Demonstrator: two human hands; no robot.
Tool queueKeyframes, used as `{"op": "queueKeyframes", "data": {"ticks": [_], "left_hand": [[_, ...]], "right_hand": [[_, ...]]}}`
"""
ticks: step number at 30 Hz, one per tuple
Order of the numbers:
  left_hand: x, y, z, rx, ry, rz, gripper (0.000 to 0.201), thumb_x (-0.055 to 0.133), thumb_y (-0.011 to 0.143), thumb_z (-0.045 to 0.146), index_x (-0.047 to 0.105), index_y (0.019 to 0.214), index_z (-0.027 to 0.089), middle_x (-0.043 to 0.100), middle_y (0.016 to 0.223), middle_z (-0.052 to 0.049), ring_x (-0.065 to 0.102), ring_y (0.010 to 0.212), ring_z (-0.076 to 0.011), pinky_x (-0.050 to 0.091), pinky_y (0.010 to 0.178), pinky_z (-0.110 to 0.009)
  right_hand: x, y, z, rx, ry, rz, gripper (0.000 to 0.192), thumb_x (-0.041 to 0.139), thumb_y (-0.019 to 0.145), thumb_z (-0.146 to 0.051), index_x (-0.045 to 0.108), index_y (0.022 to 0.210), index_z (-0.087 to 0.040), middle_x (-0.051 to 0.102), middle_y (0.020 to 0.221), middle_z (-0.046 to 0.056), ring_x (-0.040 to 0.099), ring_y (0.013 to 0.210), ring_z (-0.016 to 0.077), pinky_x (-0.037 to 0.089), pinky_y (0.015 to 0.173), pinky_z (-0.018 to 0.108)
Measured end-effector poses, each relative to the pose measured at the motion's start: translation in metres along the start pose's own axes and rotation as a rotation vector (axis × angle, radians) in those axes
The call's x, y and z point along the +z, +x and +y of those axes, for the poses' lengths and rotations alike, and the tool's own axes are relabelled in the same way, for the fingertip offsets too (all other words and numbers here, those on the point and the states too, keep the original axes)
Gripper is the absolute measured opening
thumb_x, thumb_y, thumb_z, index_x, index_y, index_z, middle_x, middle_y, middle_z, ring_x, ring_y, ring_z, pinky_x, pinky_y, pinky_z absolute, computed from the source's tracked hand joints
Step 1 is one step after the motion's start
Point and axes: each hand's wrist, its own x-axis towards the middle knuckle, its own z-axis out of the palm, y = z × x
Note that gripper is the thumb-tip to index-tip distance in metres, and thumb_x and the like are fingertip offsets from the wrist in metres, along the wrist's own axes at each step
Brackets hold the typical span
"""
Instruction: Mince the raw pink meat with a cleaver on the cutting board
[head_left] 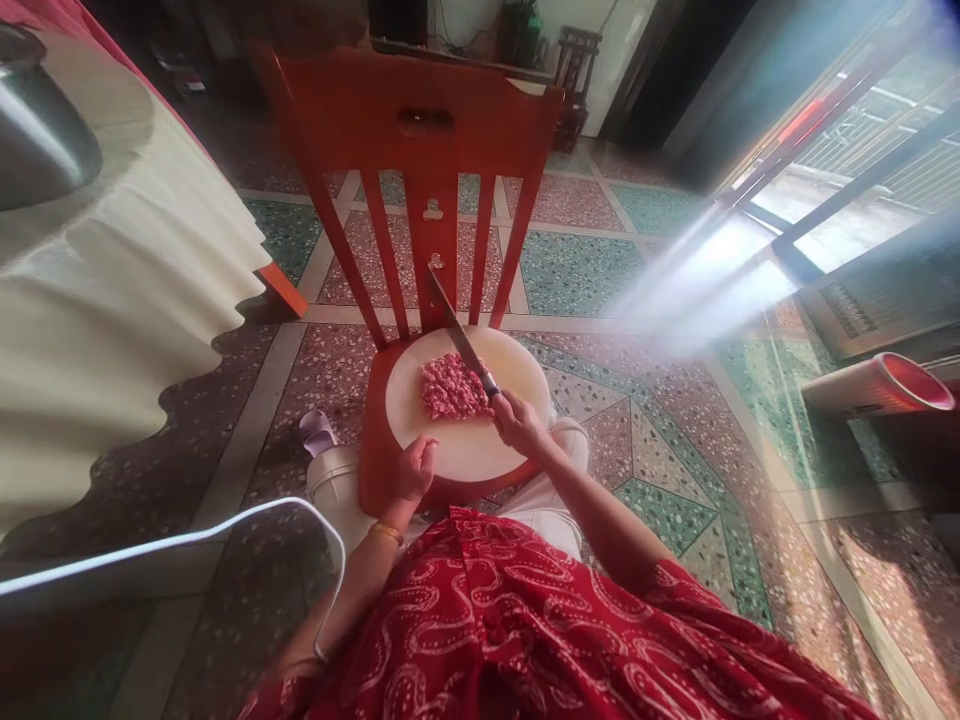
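Observation:
A round, pale cutting board [480, 458] rests on the seat of a reddish wooden chair. On it lies a flattened patch of chopped red meat [448, 390]. My right hand [519, 424] is closed round the dark handle of a knife [465, 345], whose blade slants over the meat, its tip pointing away toward the chair back. At the board's near left edge is my left hand [415, 468], its fingers curled in; whether anything is in them is hidden.
The chair back [420, 110] rises beyond the board. At left stands a table with a cream cloth [180, 260] and a metal pot [45, 130]. A white cable [225, 522] crosses the lower left. A bin [862, 385] lies right; a purple slipper [318, 432] shows at left.

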Motion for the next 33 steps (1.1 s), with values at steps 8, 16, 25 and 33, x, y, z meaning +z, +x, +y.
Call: {"op": "queueKeyframes", "data": {"ticks": [8, 16, 25, 33], "left_hand": [[0.000, -0.001, 0.000, -0.024, 0.001, -0.008, 0.025, 0.037, 0.086, 0.032, 0.059, 0.084, 0.019, 0.065, 0.079, -0.003, 0.060, 0.074, -0.0159, 0.045, 0.068, -0.026], [0.000, -0.001, 0.001, -0.023, -0.021, 0.006, 0.025, 0.037, 0.086, 0.031, 0.059, 0.086, 0.019, 0.065, 0.081, -0.003, 0.060, 0.078, -0.0162, 0.046, 0.073, -0.027], [0.000, -0.003, 0.003, -0.024, -0.021, 0.016, 0.025, 0.038, 0.085, 0.032, 0.059, 0.084, 0.018, 0.063, 0.075, -0.002, 0.058, 0.069, -0.0148, 0.045, 0.066, -0.025], [-0.001, -0.003, 0.002, -0.005, -0.015, 0.009, 0.025, 0.037, 0.086, 0.030, 0.059, 0.083, 0.018, 0.061, 0.070, -0.001, 0.057, 0.065, -0.0138, 0.044, 0.064, -0.025]], "right_hand": [[0.002, 0.005, 0.008, 0.429, 0.062, -0.176, 0.031, 0.031, 0.090, -0.046, 0.040, 0.072, -0.021, 0.035, 0.044, -0.008, 0.034, 0.031, 0.0082, 0.026, 0.031, 0.020], [0.017, 0.013, 0.019, 0.294, 0.033, -0.079, 0.032, 0.037, 0.089, -0.049, 0.042, 0.075, -0.020, 0.039, 0.050, -0.008, 0.036, 0.036, 0.0052, 0.029, 0.035, 0.015], [0.011, 0.019, 0.043, 0.287, -0.211, -0.130, 0.034, 0.043, 0.089, -0.030, 0.044, 0.122, -0.021, 0.054, 0.064, -0.003, 0.046, 0.043, 0.0062, 0.034, 0.037, 0.013], [-0.016, 0.018, -0.005, -0.074, -0.327, 0.077, 0.059, 0.039, 0.087, -0.029, 0.026, 0.145, -0.023, 0.066, 0.085, 0.005, 0.061, 0.062, 0.0155, 0.051, 0.059, 0.027]]}}
